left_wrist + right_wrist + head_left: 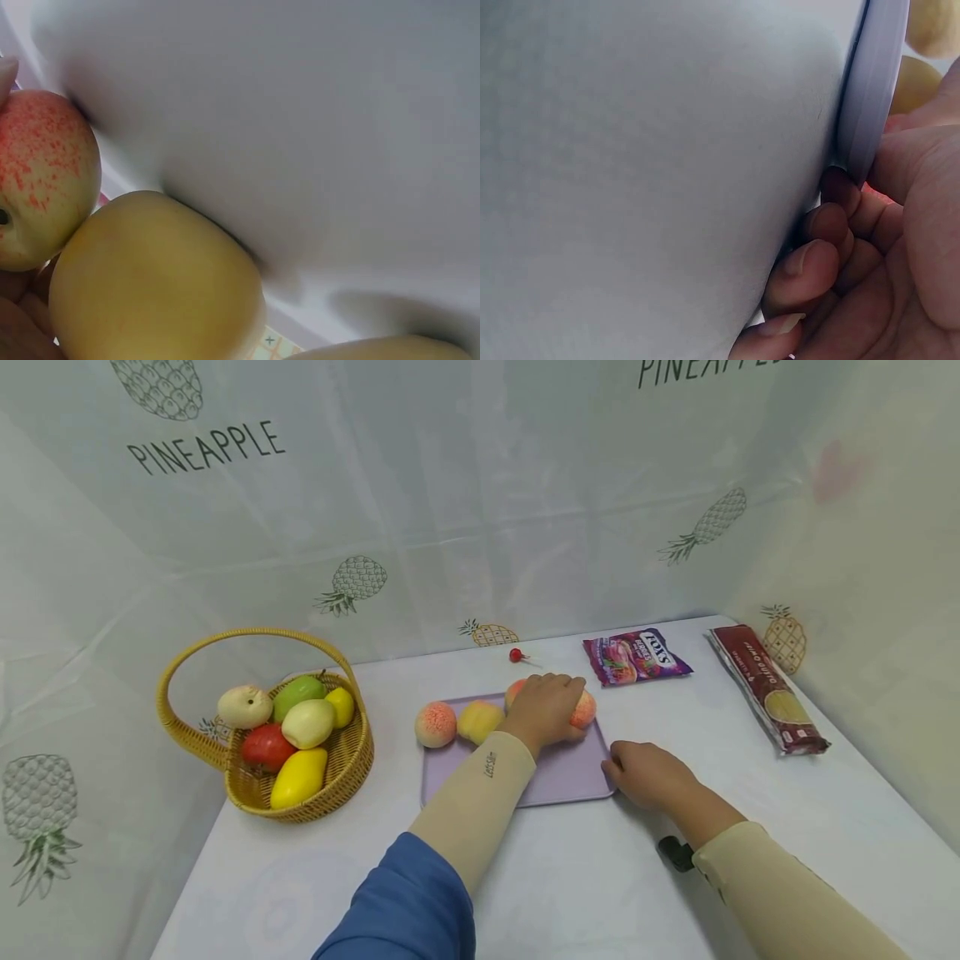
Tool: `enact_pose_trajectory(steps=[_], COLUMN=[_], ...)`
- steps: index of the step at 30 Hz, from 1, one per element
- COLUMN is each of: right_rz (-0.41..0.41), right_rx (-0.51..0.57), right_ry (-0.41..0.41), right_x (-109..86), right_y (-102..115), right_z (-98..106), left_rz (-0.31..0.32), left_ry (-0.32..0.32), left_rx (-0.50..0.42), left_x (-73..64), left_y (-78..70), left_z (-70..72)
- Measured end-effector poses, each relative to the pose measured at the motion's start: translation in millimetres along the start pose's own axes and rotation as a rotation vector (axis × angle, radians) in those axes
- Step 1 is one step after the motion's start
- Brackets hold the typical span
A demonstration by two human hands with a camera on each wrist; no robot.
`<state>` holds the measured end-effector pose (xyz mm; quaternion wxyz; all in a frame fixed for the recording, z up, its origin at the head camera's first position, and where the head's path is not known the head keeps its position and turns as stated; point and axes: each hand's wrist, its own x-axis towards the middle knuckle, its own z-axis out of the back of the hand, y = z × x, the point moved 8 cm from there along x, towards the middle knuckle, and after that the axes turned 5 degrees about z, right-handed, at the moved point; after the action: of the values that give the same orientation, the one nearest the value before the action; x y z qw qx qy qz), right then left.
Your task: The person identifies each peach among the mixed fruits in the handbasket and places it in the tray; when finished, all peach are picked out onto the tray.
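Note:
My left hand (pixel 546 708) reaches over the back of a lilac tray (pixel 566 772), its fingers curled round a red-speckled peach (pixel 583 710) at the right end. In the left wrist view that peach (pixel 49 169) shows with a fingertip at its top and fingers underneath, right beside a yellow fruit (pixel 157 281). Along the same row sit another peach (pixel 435 724) and a yellow peach-like fruit (pixel 480 721); one more is partly hidden behind the hand. My right hand (pixel 651 774) pinches the tray's right rim; in the right wrist view its fingers curl at the rim (pixel 874 82).
At the left stands a wicker basket (pixel 358 768) of fruit with a tall handle. Behind the tray lie a red lollipop (pixel 516 655) and a purple Fox's candy bag (pixel 637 657). A long brown snack packet (pixel 768 689) lies at the right, near the curtain (pixel 480 485).

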<state>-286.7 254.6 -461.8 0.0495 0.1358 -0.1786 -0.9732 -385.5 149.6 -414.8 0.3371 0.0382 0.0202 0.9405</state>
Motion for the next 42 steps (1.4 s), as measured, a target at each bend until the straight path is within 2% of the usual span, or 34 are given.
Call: enact_pose_trajectory(steps=[12,23,30,42], right_rz=[-0.018,0.004,-0.028,-0.005], right_rx=[0.007,0.011,-0.002,0.012], right_ry=[0.014,0.009,0.018,0.021], right_x=[0.0,-0.1,-0.6,0.1], right_y=[1.8,3.7,0.1,-0.5], right_z=[-0.6,-1.1,-1.0,-1.9], left_rz=[-0.021,0.023,-0.003,-0.069], left_ry=[0.010,0.008,-0.003,-0.029], left_rx=[0.021,0.026,0.033,0.007], left_x=[-5.0,-4.6,-7.4,-19.4], left_y=[1.2,1.9,1.6,0.7], left_z=[2.0,-1.8,4.8,18.2])
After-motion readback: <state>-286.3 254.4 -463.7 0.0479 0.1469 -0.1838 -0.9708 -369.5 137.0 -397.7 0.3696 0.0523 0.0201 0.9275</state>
